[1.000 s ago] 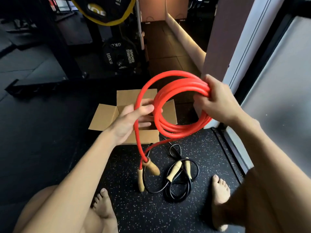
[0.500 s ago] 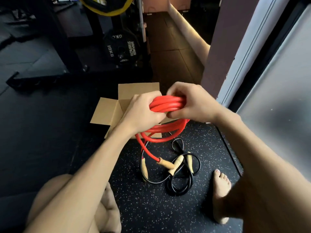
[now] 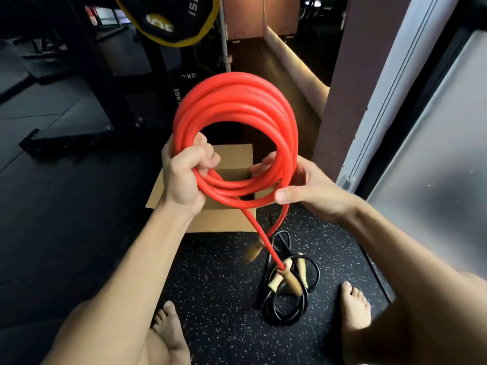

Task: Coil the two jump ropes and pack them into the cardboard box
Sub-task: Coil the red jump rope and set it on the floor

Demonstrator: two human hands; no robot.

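Observation:
The red jump rope [image 3: 234, 106] is wound into a round coil of several loops, held upright in front of me. My left hand [image 3: 184, 177] is closed around the coil's lower left side. My right hand [image 3: 305, 185] grips its lower right side between thumb and fingers. Two red tails hang down from the coil to wooden handles [image 3: 290, 280] dangling above the floor. The black jump rope [image 3: 287, 306] lies in a loose heap on the floor with its wooden handles on top. The open cardboard box [image 3: 221, 219] stands on the floor behind my hands, partly hidden by them.
I stand on a speckled black rubber mat [image 3: 224, 285] with my bare feet [image 3: 354, 304] beside the black rope. A wall and a frosted panel [image 3: 434, 154] rise at the right. A dark rack with weight plates [image 3: 168, 19] stands behind the box.
The coil was squeezed flat between both hands half a second ago. It now stands up as an open ring, with my hands apart on its lower sides and the handles swinging.

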